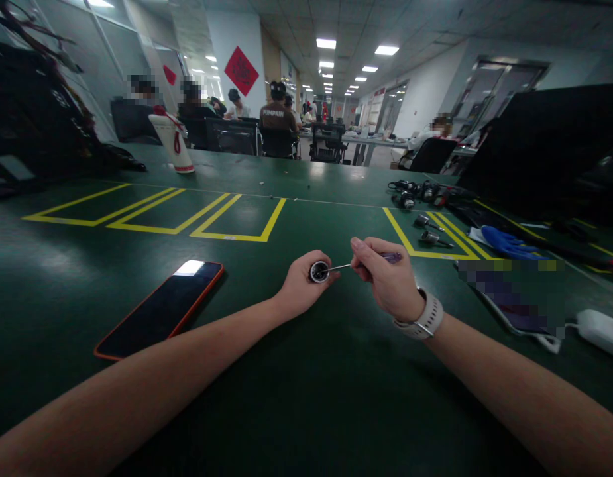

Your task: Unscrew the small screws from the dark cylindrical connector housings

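My left hand [300, 286] is closed around a small round part [318, 271] with a dark centre and a pale rim, held just above the green table [306, 397]. My right hand [386, 278] pinches a thin screwdriver [358, 264] with a purple handle, and its metal tip reaches into the opening of the round part. A pale watch band sits on my right wrist.
A phone in an orange case [162, 308] lies to the left. To the right are a second, blurred-out phone [512, 295] with a white cable, a blue glove [505, 242] and several small cylindrical parts [428, 225]. Yellow tape boxes mark the table. Seated people work at desks far behind.
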`<action>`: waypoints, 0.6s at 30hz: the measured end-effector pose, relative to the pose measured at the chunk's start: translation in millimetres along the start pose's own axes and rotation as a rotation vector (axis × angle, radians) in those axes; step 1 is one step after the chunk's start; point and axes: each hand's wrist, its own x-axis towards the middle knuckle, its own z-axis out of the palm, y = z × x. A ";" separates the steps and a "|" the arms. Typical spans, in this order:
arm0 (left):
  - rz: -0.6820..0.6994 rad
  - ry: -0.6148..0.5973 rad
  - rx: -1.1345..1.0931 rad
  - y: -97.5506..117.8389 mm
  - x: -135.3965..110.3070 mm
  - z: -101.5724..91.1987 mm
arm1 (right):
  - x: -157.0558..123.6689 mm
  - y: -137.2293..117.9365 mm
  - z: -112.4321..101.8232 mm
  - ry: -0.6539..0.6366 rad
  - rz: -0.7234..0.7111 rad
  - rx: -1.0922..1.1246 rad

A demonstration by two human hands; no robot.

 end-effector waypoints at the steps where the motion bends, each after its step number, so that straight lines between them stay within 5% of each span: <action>1: 0.001 0.001 -0.006 -0.1 -0.2 -0.1 | -0.1 0.3 0.2 -0.003 -0.006 -0.005; 18: 0.019 0.082 -0.062 0.8 -0.8 -0.1 | 4.0 -3.7 -5.7 0.057 -0.047 0.060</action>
